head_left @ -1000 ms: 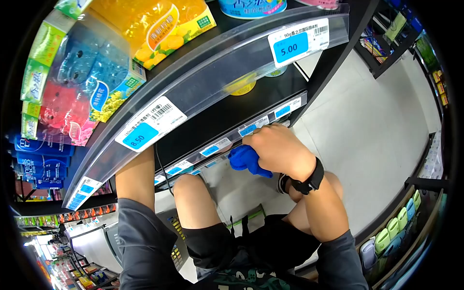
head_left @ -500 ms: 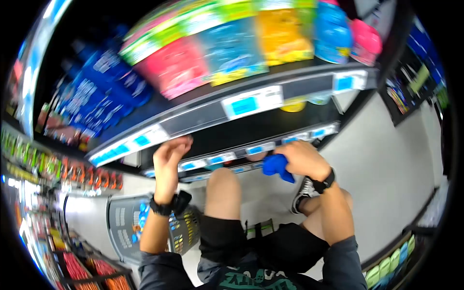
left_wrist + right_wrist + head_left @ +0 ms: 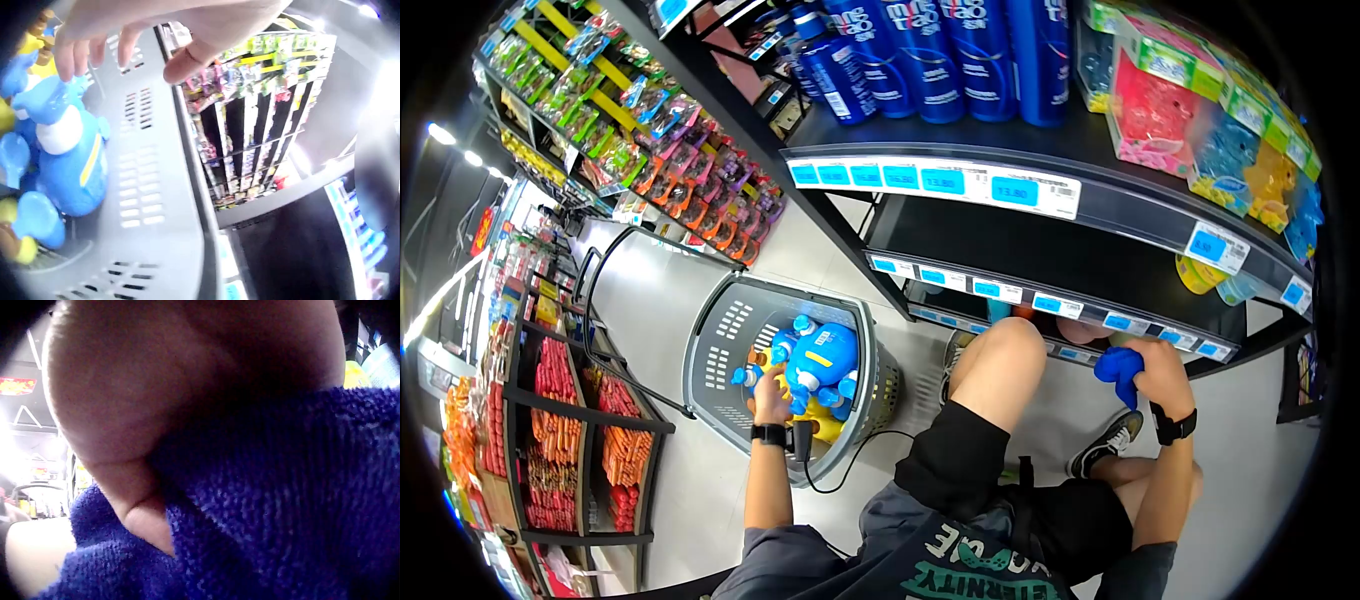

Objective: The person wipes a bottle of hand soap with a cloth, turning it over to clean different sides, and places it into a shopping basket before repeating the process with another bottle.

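My left hand point(image 3: 770, 395) reaches over the grey shopping basket point(image 3: 718, 315), its fingers loosely bent. Below and beside it, several blue bottles point(image 3: 825, 355) lie among yellow things inside the basket. In the left wrist view, my left hand point(image 3: 169, 28) spans the basket wall with nothing between fingers and thumb; a blue bottle point(image 3: 72, 169) with a white collar stands below. On the other side, my right hand point(image 3: 1165, 378) grips a bunched blue cloth point(image 3: 1118, 372) in front of the lower shelf. Close up, the cloth point(image 3: 300, 487) shows a ribbed, fluffy weave, pressed by the thumb.
Tall blue bottles point(image 3: 990, 60) and packs of coloured figures point(image 3: 1155, 110) stand on the upper shelf. A yellow tub point(image 3: 1200, 272) sits on the dark shelf point(image 3: 1020, 240) below. Snack racks point(image 3: 555, 430) line the left. A thin cable point(image 3: 850, 470) hangs beside the basket.
The head view has swung left toward the basket. My left hand has gone from under the upper shelf, out past its edge, to the basket. My right hand keeps hold of the cloth.
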Tool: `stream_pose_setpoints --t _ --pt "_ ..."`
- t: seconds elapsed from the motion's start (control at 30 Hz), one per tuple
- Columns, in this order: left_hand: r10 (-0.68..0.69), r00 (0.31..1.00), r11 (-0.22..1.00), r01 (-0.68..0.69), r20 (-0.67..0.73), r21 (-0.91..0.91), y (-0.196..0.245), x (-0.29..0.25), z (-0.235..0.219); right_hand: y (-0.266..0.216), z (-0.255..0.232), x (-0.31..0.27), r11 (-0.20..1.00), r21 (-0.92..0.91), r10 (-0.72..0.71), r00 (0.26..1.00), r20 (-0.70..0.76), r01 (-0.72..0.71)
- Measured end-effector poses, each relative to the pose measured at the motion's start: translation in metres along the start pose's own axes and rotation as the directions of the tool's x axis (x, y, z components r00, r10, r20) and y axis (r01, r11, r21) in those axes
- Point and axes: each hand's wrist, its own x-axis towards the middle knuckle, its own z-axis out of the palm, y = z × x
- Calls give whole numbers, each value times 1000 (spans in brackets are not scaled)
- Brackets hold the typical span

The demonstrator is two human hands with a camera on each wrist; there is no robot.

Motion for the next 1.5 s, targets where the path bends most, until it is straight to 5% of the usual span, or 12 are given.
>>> stream_pose_setpoints --t 0.1,0.23,0.47,0.57,0.63,0.83,1.0,1.13,1.3,1.37,1.47,1.5 --pt "-99 995 924 95 -9 370 -5 0 17 -7 7 8 1000 15 -24 1000 20 23" --pt "141 957 572 -289 255 767 -30 33 3 -13 9 14 1000 -7 -10 999 33 10" --pt "185 932 761 -336 310 555 -34 38 7 -15 4 15 1000 1 -10 1000 12 10" --pt "573 769 456 -585 282 671 -16 17 36 6 9 9 997 -61 -51 999 -7 50" --pt "782 419 35 -768 462 639 7 3 46 10 9 6 997 -62 -53 998 -20 51" --pt "661 590 368 -794 465 485 91 -135 83 13 -8 -2 999 -3 -53 993 -103 53" --pt "821 325 254 -944 469 211 117 -226 95 14 -22 -3 991 120 -31 984 -175 52" --pt "807 304 440 -881 506 -173 124 -283 116 11 -24 -1 974 186 -78 958 -276 133" --pt "710 253 581 -737 657 -345 96 -324 175 -21 -20 -10 411 812 310 774 -552 415" --pt "635 247 648 -687 732 -329 76 -343 199 -20 -6 -14 226 823 12 843 -538 522" --pt "511 177 734 -600 841 -319 51 -355 223 -81 -31 -28 850 312 -138 751 -646 424" --pt "467 156 730 -623 870 -280 48 -360 230 -79 -31 -34 856 251 -206 742 -637 452"
